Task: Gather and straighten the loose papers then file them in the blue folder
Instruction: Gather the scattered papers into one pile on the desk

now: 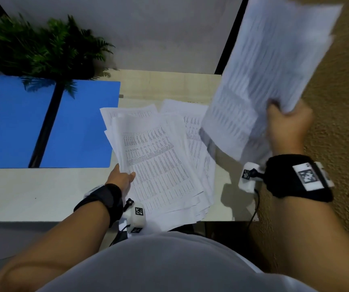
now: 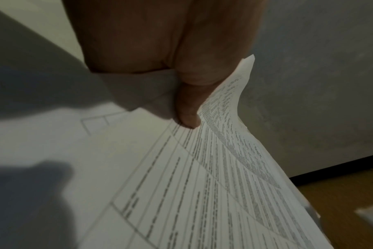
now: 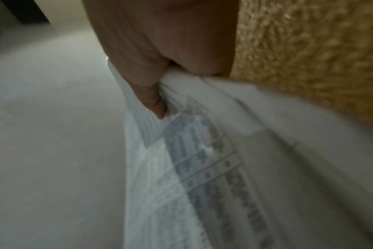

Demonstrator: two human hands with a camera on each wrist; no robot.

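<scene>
we stand at a pale desk point(image 1: 43, 192), a plant point(image 1: 43, 47) at upper left, the blue folder point(image 1: 81, 123) lying open below it. at centre our left hand point(image 1: 121, 178) pinches the fanned papers point(image 1: 161, 161). at upper right our right hand point(image 1: 287, 127) grips a raised sheaf point(image 1: 270, 66).

Matt printed paper sheets point(image 1: 158, 161), smooth blue folder point(image 1: 78, 123), rough textured wall point(image 1: 342, 102).

Head view looks down on the desk point(image 1: 43, 192); wrist views sit close (sharing papers point(image 2: 213, 193)).
</scene>
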